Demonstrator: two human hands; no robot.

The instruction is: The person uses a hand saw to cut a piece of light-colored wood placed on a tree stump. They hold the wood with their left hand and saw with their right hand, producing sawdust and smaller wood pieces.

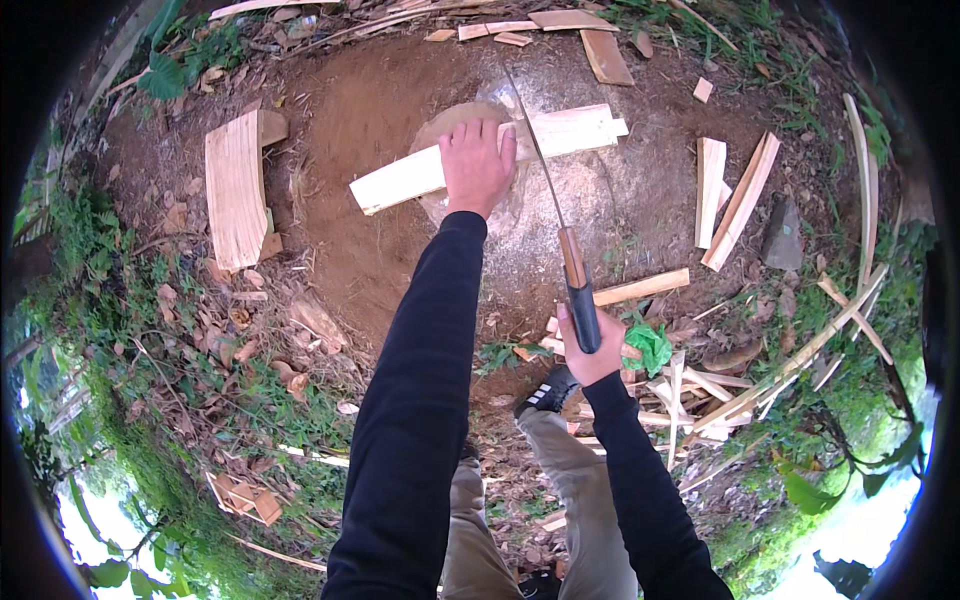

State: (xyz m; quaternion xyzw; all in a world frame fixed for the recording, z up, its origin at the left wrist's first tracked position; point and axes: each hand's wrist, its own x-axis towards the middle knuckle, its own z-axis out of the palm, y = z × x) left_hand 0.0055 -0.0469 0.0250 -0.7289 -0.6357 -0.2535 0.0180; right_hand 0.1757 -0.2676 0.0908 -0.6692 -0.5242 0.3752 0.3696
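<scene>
A pale wooden board lies slantwise over a round stump-like block, with a narrow tongue at its right end. My left hand grips the board near its middle from above, fingers together and thumb toward the right. In my right hand is a long thin-bladed cutting tool with a brown and black handle, held low and close to my body. Its blade, seen nearly edge-on, points away and crosses the board just right of my left hand. Whether blade and wood touch, I cannot tell.
On the left lies a wide wooden slab. Split strips and a grey stone are at the right. A crumpled green bag and a pile of wood scraps lie beside my right forearm, near my shoe. Leafy plants surround the soil.
</scene>
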